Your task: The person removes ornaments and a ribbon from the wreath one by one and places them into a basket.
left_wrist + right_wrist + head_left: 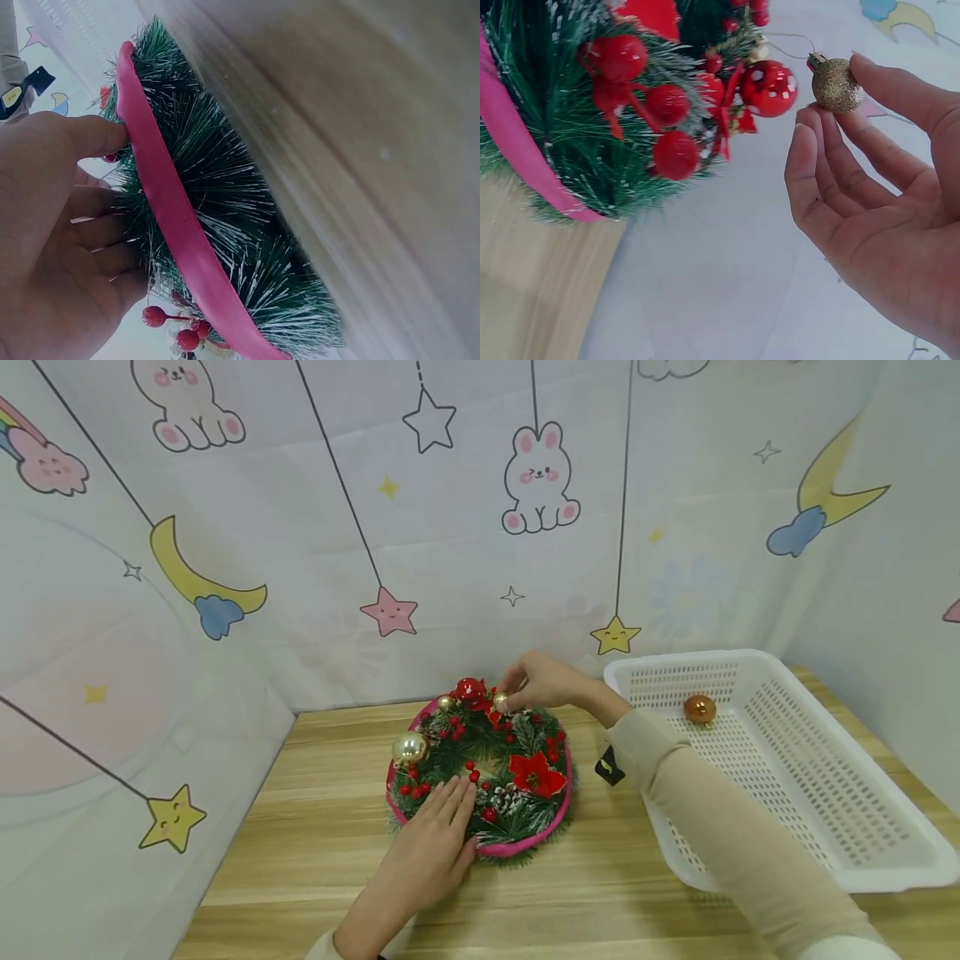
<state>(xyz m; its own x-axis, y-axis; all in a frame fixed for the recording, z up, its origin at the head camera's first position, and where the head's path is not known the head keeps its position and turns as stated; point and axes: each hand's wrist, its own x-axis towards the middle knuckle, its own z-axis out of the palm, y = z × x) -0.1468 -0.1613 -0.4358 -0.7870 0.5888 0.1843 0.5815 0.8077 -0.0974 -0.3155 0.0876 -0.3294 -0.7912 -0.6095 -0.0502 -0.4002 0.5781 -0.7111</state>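
Observation:
A round green wreath with a pink ribbon round its side lies on the wooden table. Red berries, a red poinsettia, a shiny gold ball and a red ball with pale spots decorate it. My left hand rests on the near left of the wreath, fingers straight, its thumb against the ribbon. Over the wreath's far edge, my right hand pinches a small glittery gold Christmas ball between thumb and fingertips. A thin wire loop extends from the ball's cap.
To the right stands a white perforated plastic basket, with a copper-coloured ball inside. My right forearm reaches across its left side. A pale printed cloth with bunnies, stars and moons hangs behind the table.

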